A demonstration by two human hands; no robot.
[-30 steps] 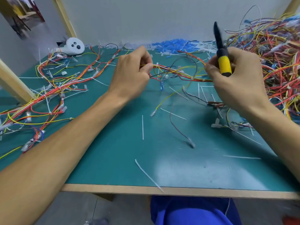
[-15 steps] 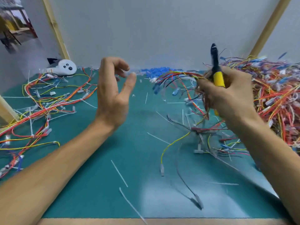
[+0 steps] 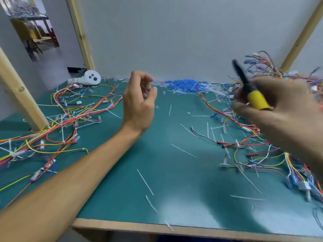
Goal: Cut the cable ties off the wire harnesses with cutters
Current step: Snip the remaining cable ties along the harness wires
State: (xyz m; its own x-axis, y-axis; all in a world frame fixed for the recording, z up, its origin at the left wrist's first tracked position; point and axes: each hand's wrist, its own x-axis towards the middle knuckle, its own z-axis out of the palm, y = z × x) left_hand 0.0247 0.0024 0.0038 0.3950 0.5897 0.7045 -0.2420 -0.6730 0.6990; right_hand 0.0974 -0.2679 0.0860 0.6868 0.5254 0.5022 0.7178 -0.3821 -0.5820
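My left hand (image 3: 138, 103) hovers above the middle of the green mat (image 3: 160, 163), fingers loosely curled and holding nothing. My right hand (image 3: 283, 117) is raised at the right, blurred, and grips the yellow-and-black cutters (image 3: 250, 89) with the black end pointing up. A red, yellow and black wire harness (image 3: 232, 137) lies on the mat under and left of the right hand. Whether that hand also holds wires I cannot tell. Another spread-out harness (image 3: 66, 119) lies at the left.
Cut white cable-tie pieces (image 3: 145, 181) are scattered over the mat. A heap of blue and white connectors (image 3: 181, 83) sits by the back wall. A big tangle of wires (image 3: 272, 72) fills the back right. A white device (image 3: 91, 78) lies back left. Wooden posts (image 3: 21, 95) stand at the sides.
My left hand let go of the harness and stays open in the air. My right hand swung right with the cutters, and the harness it was lifting now lies on the mat.
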